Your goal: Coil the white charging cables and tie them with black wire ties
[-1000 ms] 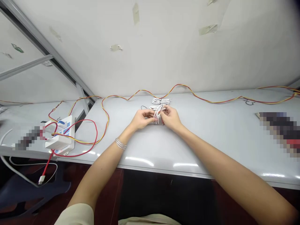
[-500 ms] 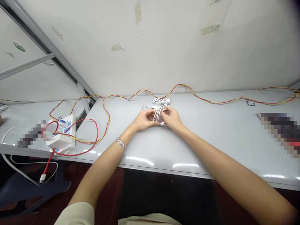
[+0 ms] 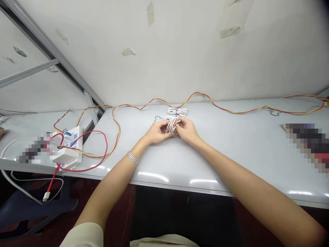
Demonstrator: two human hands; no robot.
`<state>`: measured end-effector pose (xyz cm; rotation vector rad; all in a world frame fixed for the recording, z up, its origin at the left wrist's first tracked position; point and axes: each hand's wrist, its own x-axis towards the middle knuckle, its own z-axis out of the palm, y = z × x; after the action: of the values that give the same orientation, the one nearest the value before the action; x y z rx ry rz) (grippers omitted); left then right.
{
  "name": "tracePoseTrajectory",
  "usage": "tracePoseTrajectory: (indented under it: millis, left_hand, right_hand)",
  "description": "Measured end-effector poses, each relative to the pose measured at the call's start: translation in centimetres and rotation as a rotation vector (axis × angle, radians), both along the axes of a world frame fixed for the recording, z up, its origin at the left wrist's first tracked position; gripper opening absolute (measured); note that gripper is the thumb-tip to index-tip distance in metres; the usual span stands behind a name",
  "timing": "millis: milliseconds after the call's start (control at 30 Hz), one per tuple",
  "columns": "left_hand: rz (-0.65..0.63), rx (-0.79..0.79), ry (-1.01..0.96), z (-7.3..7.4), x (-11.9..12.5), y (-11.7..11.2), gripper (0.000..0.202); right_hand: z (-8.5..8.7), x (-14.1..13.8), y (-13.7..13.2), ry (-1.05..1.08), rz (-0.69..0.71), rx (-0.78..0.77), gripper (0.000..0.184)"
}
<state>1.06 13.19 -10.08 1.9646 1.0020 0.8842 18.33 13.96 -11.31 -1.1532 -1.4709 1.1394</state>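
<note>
A looped white cable (image 3: 171, 126) is held between my two hands above the grey table. My left hand (image 3: 156, 132) curls its fingers and thumb around the left side of the loops. On the right side, my right hand (image 3: 188, 131) pinches part of the same cable near its end; the fingertips partly hide what they grip. Just behind my hands lies a bundled white cable (image 3: 177, 111), bound at its middle with a black tie. Another white coil (image 3: 169, 118) shows partly between that bundle and my hands.
Twisted red-and-yellow wires (image 3: 156, 99) run along the table's back by the wall. A white power strip (image 3: 77, 144) with plugs and a red wire loop sits at left. Black wire ties (image 3: 158, 118) lie nearby. A blurred-out object (image 3: 308, 140) lies at right.
My right hand has shifted slightly left and closer to the loops. The cable end with a red part, visible below the fingers before, is now mostly hidden. My left hand has barely moved.
</note>
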Motion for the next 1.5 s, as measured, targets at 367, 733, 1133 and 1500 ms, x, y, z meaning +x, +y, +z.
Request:
tracePoseTrajectory:
  millis: [367, 733, 1133, 1500]
  left_hand:
    - [0.217, -0.02, -0.094, -1.2, -0.1, 1.0, 0.029]
    - [0.101, -0.06, -0.121, -0.9, -0.4, 1.0, 0.034]
    - [-0.024, -0.082, -0.046, 0.4, -0.4, 0.3, 0.024]
    - [0.004, -0.02, -0.051, -0.3, -0.3, 0.4, 0.021]
  right_hand:
    - [0.5, 0.3, -0.5, -0.05, 0.02, 0.064, 0.031]
    - [0.9, 0.3, -0.9, -0.115, 0.18, 0.147, 0.029]
    - [0.7, 0.3, -1.0, -0.168, 0.091, 0.128, 0.025]
    - [0.6, 0.4, -0.8, -0.203, -0.057, 0.124, 0.027]
